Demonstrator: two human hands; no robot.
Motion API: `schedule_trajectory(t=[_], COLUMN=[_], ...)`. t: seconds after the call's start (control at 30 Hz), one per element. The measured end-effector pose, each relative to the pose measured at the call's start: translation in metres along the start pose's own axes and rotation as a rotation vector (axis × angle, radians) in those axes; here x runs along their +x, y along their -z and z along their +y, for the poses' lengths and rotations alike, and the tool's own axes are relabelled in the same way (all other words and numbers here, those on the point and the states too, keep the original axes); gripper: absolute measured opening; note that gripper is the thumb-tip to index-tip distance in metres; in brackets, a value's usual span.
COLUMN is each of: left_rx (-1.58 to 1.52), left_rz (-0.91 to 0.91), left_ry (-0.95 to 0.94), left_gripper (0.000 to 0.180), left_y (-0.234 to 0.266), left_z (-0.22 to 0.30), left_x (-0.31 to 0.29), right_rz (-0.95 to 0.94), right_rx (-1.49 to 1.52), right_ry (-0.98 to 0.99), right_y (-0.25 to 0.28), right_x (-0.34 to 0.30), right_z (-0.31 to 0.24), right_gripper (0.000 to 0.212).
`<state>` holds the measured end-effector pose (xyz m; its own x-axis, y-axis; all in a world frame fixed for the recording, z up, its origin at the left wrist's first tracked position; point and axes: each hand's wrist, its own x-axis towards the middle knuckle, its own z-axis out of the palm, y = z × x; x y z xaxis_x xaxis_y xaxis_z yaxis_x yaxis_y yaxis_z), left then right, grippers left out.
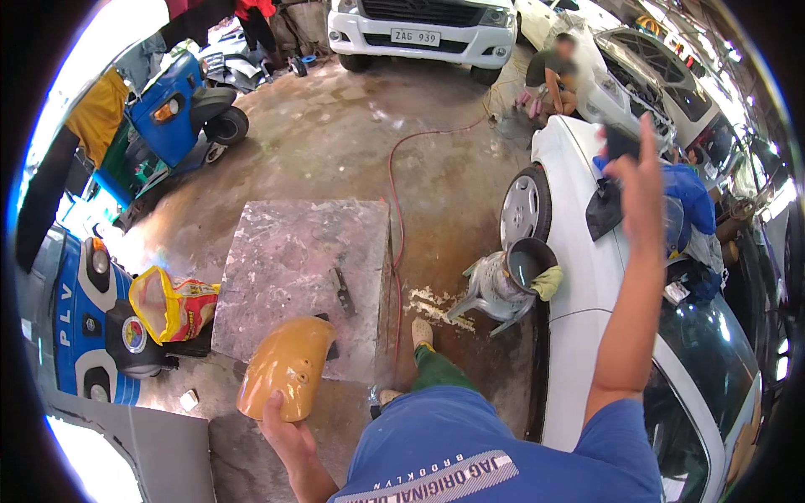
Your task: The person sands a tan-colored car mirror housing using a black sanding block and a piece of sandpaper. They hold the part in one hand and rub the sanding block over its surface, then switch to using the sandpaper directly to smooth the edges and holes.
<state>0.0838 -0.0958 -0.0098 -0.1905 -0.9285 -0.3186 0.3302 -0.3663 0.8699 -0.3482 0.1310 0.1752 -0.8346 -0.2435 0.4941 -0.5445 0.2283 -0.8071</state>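
Observation:
My left hand (289,432) grips the lower edge of a glossy orange-yellow curved fender (289,369), thumb on its outer face. The fender is tilted over the near side of a paint-stained low table (293,251). On that table lie a dark narrow tool (342,292) and another dark piece, partly hidden by the fender. My right hand (639,180) is raised over the white car at the right, blurred, with its fingers apart. A small dark object (620,142) shows beside those fingers; whether they touch it is unclear. Black cloth (604,210) hangs on the car nearby.
A dark basin (528,261) with a yellow-green cloth (547,283) stands on a stool (495,289) beside the white car (579,260). A red hose (394,176) crosses the floor. A yellow bag (172,306) and blue vehicles stand left. A person (552,75) crouches at the back.

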Motion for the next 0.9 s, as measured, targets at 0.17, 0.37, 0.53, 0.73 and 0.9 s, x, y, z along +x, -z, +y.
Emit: schedule_trajectory(t=[0.17,0.37,0.53,0.73,0.9], left_rx=[-0.047,-0.023,-0.032,0.077,0.144], left_rz=[-0.026,-0.041,-0.024,-0.094,-0.034], left_ry=[-0.029,-0.018,-0.053,-0.131,-0.140], left_gripper=[0.050,0.054,0.048,0.055,0.054], left_y=[-0.009,-0.004,-0.016,-0.028,-0.052], left_z=[-0.003,-0.012,-0.012,-0.019,-0.013], left_x=[-0.010,-0.008,-0.011,-0.003,0.008], right_rz=[-0.250,-0.819,-1.354,-1.253,-1.024], right_rx=[-0.239,-0.687,-0.950,-0.793,-0.504], right_ry=[-0.274,-0.509,-0.797,-0.842,-0.739], right_y=[-0.062,-0.063,-0.005,-0.005,-0.055], right_x=[-0.108,-0.329,-0.458,-0.429,-0.326], right_z=[0.169,0.335,0.434,0.469,0.468], right_gripper=[0.079,0.048,0.043,0.047,0.047])
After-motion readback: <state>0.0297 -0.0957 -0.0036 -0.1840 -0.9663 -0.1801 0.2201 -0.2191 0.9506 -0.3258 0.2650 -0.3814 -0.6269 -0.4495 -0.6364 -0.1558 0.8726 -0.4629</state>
